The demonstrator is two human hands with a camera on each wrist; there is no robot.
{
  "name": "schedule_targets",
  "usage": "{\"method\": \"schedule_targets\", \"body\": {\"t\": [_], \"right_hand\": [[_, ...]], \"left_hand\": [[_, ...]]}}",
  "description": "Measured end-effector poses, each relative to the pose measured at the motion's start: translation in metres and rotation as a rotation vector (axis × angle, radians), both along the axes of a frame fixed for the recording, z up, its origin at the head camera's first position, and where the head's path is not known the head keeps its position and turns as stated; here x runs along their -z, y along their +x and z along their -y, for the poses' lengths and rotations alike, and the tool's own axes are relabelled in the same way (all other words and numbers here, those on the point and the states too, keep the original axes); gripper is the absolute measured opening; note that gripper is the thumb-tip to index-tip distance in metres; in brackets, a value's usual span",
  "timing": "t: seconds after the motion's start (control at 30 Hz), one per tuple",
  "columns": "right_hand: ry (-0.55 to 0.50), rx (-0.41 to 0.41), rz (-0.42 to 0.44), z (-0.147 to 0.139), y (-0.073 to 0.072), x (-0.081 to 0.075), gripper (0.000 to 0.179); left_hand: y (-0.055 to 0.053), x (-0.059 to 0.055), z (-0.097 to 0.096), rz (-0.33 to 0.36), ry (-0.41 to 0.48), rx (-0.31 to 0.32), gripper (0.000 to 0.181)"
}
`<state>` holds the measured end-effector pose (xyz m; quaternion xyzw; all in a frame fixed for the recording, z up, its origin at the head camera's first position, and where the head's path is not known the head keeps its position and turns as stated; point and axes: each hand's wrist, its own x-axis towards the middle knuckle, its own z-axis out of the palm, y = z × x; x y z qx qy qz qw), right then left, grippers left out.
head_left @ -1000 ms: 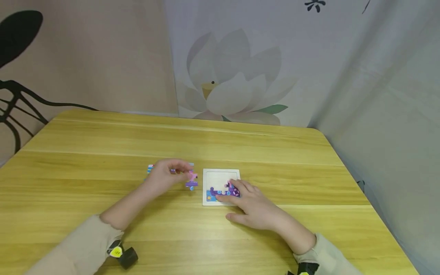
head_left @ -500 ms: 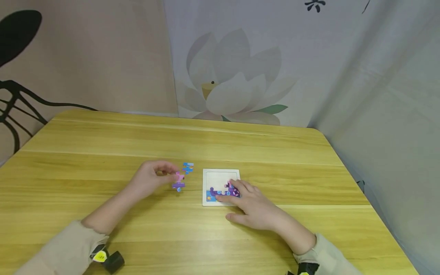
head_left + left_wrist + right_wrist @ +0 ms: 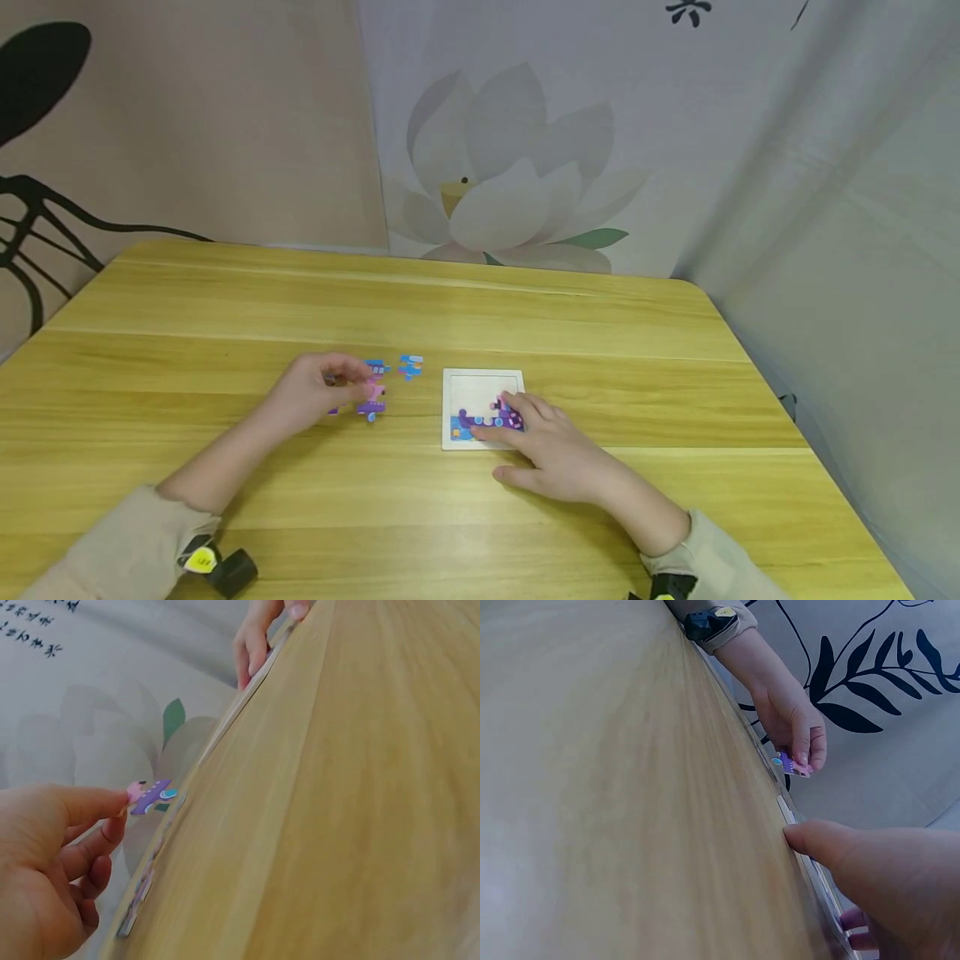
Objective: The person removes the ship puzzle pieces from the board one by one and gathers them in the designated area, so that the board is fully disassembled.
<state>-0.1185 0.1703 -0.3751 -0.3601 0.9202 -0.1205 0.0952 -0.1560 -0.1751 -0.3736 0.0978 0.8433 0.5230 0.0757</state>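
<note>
My left hand [image 3: 315,392] pinches a pink and purple jigsaw piece [image 3: 153,796] between thumb and fingers, held up above the table. Under and around that hand lie other loose jigsaw pieces, partly hidden by it; one blue piece [image 3: 411,367] shows fully to its right. A white puzzle tray [image 3: 468,387] lies to the right of the pieces. Along its lower part sit joined purple and blue pieces [image 3: 480,422]. With fingers spread, my right hand [image 3: 558,450] rests on the tray's right side, its fingertips over the fitted pieces and its thumb on the table.
The wooden table [image 3: 480,525] reaches back to a wall cloth [image 3: 517,167] printed with a flower. At the right stands a grey-white curtain [image 3: 840,208]. Each sleeve carries a strapped wrist camera, such as the left one [image 3: 225,571].
My left hand has moved left with the jigsaw piece, away from the tray, uncovering the blue piece on the table. My right hand stays where it was on the tray.
</note>
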Motion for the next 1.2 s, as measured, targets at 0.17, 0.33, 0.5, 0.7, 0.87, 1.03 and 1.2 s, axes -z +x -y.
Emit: {"method": "schedule_targets", "body": {"t": [0.17,0.33,0.5,0.7,0.87,1.03,1.2], "right_hand": [[0.003,0.000,-0.006,0.000,0.000,0.000,0.052],[0.003,0.001,-0.003,0.000,-0.001,0.001,0.052],[0.007,0.002,-0.003,0.000,-0.001,0.002,0.052],[0.006,0.000,-0.010,0.000,-0.001,0.002,0.052],[0.000,0.000,-0.008,0.000,0.000,0.000,0.052],[-0.001,-0.001,-0.008,0.001,0.000,0.000,0.052],[-0.003,-0.004,-0.009,0.000,0.000,0.000,0.052]], "left_hand": [[-0.003,0.003,0.005,-0.011,-0.035,0.007,0.025],[-0.003,0.004,0.007,-0.012,-0.031,0.020,0.022],[-0.005,0.008,0.008,-0.022,-0.050,0.031,0.017],[-0.007,0.012,0.007,-0.089,-0.154,0.042,0.014],[-0.008,0.014,0.008,-0.174,-0.242,0.060,0.014],[-0.008,0.014,0.007,-0.246,-0.307,0.089,0.014],[-0.009,0.013,0.004,-0.303,-0.327,0.116,0.013]]}}
